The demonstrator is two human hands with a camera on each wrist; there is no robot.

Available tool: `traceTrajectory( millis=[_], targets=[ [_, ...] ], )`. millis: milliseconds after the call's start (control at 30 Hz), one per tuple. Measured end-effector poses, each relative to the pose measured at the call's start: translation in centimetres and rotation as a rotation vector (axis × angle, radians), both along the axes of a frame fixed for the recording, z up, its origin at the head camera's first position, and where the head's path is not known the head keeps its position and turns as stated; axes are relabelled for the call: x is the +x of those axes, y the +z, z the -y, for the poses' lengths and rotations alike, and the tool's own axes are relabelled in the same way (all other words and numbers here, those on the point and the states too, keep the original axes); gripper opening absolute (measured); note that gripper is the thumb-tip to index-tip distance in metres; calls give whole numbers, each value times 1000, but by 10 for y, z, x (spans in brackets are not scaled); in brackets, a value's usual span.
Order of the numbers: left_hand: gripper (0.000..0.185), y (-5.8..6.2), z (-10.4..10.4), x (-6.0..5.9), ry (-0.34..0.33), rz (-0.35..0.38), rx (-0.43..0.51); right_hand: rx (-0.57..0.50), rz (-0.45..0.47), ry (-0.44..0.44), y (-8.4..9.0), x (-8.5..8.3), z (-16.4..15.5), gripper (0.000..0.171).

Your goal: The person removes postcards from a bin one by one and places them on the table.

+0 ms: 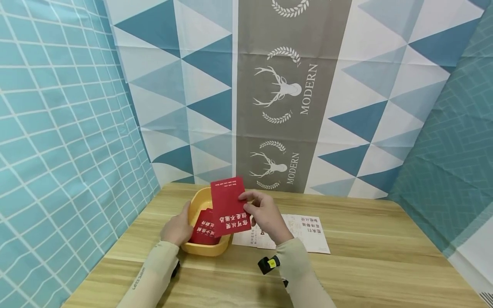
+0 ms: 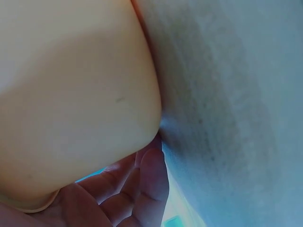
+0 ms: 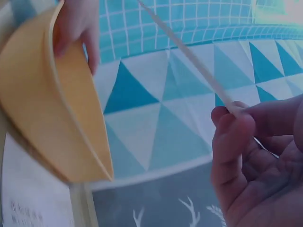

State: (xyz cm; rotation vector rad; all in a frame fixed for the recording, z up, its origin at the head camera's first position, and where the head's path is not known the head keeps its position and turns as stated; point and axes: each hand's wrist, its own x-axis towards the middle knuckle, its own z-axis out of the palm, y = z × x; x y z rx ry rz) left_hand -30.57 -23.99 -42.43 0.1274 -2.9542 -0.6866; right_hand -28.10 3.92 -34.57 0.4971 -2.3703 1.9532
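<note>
My right hand (image 1: 265, 214) pinches a red card (image 1: 228, 201) with white print by its right edge and holds it up over the yellow bin (image 1: 192, 251). In the right wrist view that card (image 3: 196, 64) appears nearly edge-on between thumb and fingertips. At the bin's left side, my left hand (image 1: 178, 229) grips the rim. The left wrist view shows the outer wall of the bin (image 2: 80, 109) close up, with the left hand's fingers (image 2: 154, 182) against it. More red cards (image 1: 204, 229) lie inside the bin, partly covered by the raised card.
White printed cards (image 1: 313, 235) lie on the wooden table (image 1: 369, 239) right of the bin, partly behind the right forearm. A patterned cloth (image 1: 208, 107) hangs along the table's back edge, and a blue grid-patterned one (image 1: 65, 128) at the left.
</note>
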Motion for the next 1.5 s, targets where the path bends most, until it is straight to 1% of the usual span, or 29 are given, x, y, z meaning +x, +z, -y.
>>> traceTrajectory(
  millis=[133,367,500,700,867,1033,1200,1333,1500],
  targets=[
    [81,-2,1,0,1,12,-4,51,-19,-12,-2,-2,-15,18],
    [82,-1,1,1,-4,11,-2,46,40,-64,-6,-9,-49,15],
    [82,0,0,1,-3,7,-2,60,56,-90,-4,-12,-70,12],
    [83,1,0,1,1,14,6,77,46,-106,3,-12,-98,11],
    [84,1,0,1,-1,15,8,84,67,-141,7,-12,-117,18],
    [84,3,0,2,-1,21,15,81,126,-202,9,-12,-136,25],
    [84,3,-1,1,-3,20,13,118,153,-266,7,-12,-152,32],
    [84,3,0,1,-3,17,9,150,159,-292,5,-12,-160,35],
    [84,2,0,0,-1,24,8,203,166,-323,2,-12,-168,34]
  ],
)
